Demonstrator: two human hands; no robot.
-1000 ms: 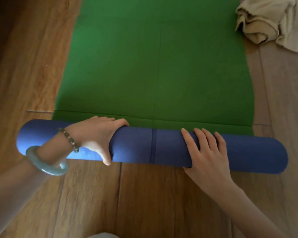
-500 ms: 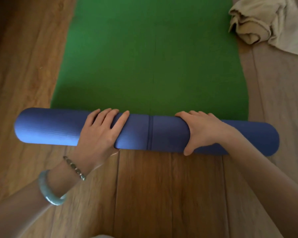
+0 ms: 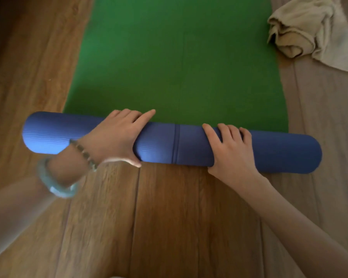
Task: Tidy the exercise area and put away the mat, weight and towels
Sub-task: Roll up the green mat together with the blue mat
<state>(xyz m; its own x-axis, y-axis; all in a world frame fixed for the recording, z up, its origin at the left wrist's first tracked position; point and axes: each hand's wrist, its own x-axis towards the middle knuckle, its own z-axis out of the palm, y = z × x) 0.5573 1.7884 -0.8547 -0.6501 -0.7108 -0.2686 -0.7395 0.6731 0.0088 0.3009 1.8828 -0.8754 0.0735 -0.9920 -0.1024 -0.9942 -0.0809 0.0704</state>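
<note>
mat: green-topped, blue-backed foam exercise mat (image 3: 169,145) is lying on the brown wooden plank floor (image 3: 169,217). Its near end is sitting as a thick blue roll across centre frame, and the flat green stretch is running off toward 12 o'clock.
left hand: left hand (image 3: 116,135) is gripping the roll left of the middle seam, fingers curling over the top and thumb hooking the near side. It's blurred, so grip firmness is only a guess.
right hand: right hand (image 3: 231,151) is wrapping the roll right of the seam, fingers bending over the top and palm pressing the near side.
towel: crumpled beige cloth towel (image 3: 309,31) is lying at 1 o'clock, just off the mat's right edge, untouched.
weight: not showing.
step: rolling toward 12 o'clock, with plenty of green left.
doing it well: likely needing even push from both hands and the roll's ends staying square to the mat edges, or it's coning.
</note>
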